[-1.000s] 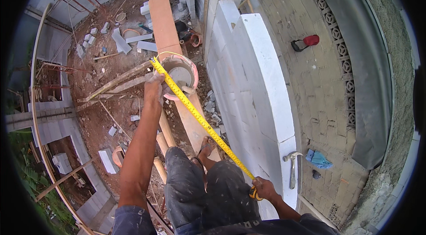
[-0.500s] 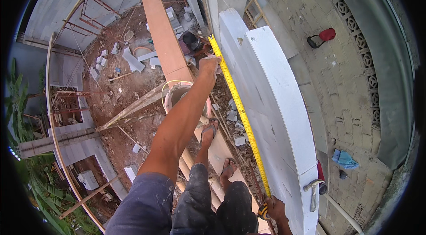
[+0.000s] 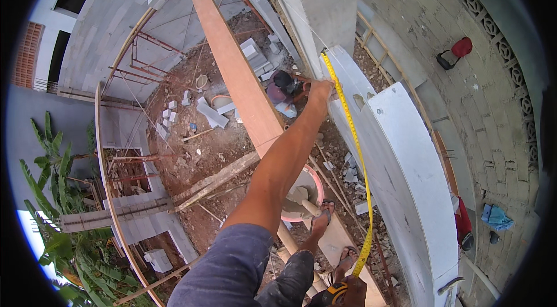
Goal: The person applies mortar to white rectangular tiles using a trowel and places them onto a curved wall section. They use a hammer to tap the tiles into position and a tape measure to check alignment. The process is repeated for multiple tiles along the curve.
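A yellow tape measure blade (image 3: pixel 355 139) runs from the top of the white block wall (image 3: pixel 415 150) down to its black and yellow case (image 3: pixel 335 294). My left hand (image 3: pixel 322 89) is stretched far forward, its fingers closed on the blade a little below the hooked end. That end lies beside the grey column, over the farther, lower block. My right hand (image 3: pixel 353 293), at the lower edge, is closed around the case; part of it is cut off by shadow and the frame. Between my hands the blade bows to the right and twists near the case.
I stand in sandals on a plank (image 3: pixel 348 231) above rubble. A bucket of mortar (image 3: pixel 301 194) sits by my feet. A hammer (image 3: pixel 450 285) rests on the wall's near end. Below, a person (image 3: pixel 284 88) crouches by the long plank (image 3: pixel 232 57). A grey column (image 3: pixel 325 5) rises ahead.
The view has shifted, so the scene lies farther right. The blade was straight along the wall and now bows. My right hand with the case has come in nearer my legs.
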